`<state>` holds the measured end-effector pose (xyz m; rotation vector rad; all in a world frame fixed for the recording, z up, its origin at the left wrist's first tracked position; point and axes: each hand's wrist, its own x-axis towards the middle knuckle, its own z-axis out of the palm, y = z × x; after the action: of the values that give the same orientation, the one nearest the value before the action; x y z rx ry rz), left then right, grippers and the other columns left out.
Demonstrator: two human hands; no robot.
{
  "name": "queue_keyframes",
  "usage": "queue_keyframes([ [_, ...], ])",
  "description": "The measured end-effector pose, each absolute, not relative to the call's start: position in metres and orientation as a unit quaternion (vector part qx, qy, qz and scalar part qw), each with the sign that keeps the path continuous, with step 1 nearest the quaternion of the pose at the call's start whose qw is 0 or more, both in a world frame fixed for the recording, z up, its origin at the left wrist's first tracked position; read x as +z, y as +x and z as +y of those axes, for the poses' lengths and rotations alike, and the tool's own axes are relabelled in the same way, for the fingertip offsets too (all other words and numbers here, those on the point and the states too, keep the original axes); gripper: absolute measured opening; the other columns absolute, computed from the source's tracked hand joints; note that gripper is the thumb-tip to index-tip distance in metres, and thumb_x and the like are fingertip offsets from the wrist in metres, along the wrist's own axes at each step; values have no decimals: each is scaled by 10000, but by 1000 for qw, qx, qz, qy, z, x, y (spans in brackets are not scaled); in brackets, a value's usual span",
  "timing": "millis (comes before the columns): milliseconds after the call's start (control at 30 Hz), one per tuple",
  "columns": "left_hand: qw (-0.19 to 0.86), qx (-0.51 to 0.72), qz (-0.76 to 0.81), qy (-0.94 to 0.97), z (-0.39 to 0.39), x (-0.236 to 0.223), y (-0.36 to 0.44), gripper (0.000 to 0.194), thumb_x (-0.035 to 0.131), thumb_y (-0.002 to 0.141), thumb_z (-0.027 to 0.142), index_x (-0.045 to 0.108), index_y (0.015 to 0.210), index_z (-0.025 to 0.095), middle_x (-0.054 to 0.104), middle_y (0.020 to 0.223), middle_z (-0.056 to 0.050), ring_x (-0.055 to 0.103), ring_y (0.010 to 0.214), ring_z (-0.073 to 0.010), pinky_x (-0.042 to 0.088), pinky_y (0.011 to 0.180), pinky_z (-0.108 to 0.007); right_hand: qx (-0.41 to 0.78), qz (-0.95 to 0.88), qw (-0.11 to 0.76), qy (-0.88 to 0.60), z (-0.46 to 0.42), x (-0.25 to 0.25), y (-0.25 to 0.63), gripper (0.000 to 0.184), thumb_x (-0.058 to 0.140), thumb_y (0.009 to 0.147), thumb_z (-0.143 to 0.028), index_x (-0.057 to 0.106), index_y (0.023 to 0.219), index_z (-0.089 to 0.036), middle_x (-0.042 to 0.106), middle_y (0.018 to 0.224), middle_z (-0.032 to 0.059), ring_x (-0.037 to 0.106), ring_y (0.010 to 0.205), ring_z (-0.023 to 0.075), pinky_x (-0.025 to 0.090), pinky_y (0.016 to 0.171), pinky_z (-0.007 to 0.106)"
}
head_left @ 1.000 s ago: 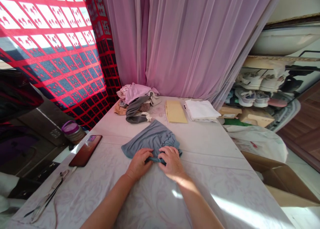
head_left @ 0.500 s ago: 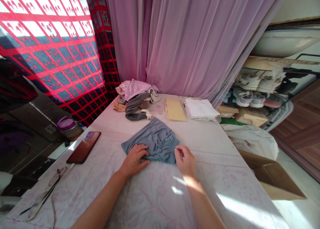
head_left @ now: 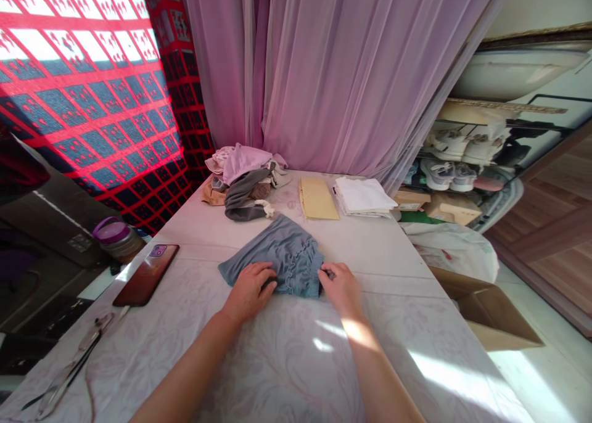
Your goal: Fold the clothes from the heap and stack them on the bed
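The left hand (head_left: 247,292) lay spread and pressed down on a folded blue-grey garment (head_left: 272,262), its fingers curving over the soft cloth, a placing that would pin the fabric against the table. The right hand (head_left: 341,289) sat at the garment's right edge with its fingers drawn together, their tips (head_left: 329,274) at the cloth; whether they were pinching a fold could not be told. The garment lay near the middle of the table, close to its near side, its thin, matte knit forming a rough wedge, with a ruffled elastic band (head_left: 300,266) gathered in tight puckers along the right side. Beneath it, a pale tablecloth (head_left: 287,373) with a faint floral pattern covered the table, its long creases suggesting that it had been stored folded. Farther along the table, a loose heap of clothes (head_left: 245,182) sat to the left, its soft lilac and grey pieces crumpled together. A flat yellow envelope (head_left: 318,199) and a squared stack of white papers (head_left: 363,196) lay to its right, their neat edges set apart from the heap. A phone (head_left: 145,275) in a glossy red case lay near the left edge, and a jar with a purple lid (head_left: 118,238) stood just beyond it.
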<state>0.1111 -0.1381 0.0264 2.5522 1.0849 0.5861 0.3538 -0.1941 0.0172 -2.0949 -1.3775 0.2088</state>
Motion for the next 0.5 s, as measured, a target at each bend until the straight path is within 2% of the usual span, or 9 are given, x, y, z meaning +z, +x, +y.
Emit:
queue_keyframes([
  [133,155,198,359,899,-136,25,128,352,461,906,272,618,1220,244,580,1350,-70,493,1272,-264,368,1086,-496,96,-545,384,-739,-192,20,348,212,490,811,-365,662,843,-246,679,944,40,640,850,183,477,764,288],
  [267,189,161,367,896,-135,14,138,404,439,917,258,565,1301,250,533,1406,-63,435,1335,-274,344,1101,-528,165,-505,419,-736,-195,16,341,247,444,825,-413,612,877,-239,688,841,36,646,777,190,491,753,312],
  [367,198,155,372,894,-135,8,139,416,455,908,246,555,1312,244,539,1400,-67,425,1344,-270,315,1117,-538,178,-470,455,-735,-195,8,341,246,498,774,-424,609,862,-223,683,1002,78,655,797,193,502,796,339],
  [433,198,154,372,894,-135,7,139,416,461,904,243,558,1309,243,543,1396,-65,418,1349,-270,298,1125,-542,214,-445,471,-731,-193,2,343,307,552,737,-426,610,952,-216,680,1069,90,665,765,190,520,774,348],
  [500,199,152,373,893,-136,7,138,416,456,906,243,559,1309,234,541,1397,-68,415,1351,-275,295,1124,-550,263,-427,483,-718,-189,-2,345,442,588,724,-418,566,1113,-210,699,1068,88,673,728,187,536,732,346],
])
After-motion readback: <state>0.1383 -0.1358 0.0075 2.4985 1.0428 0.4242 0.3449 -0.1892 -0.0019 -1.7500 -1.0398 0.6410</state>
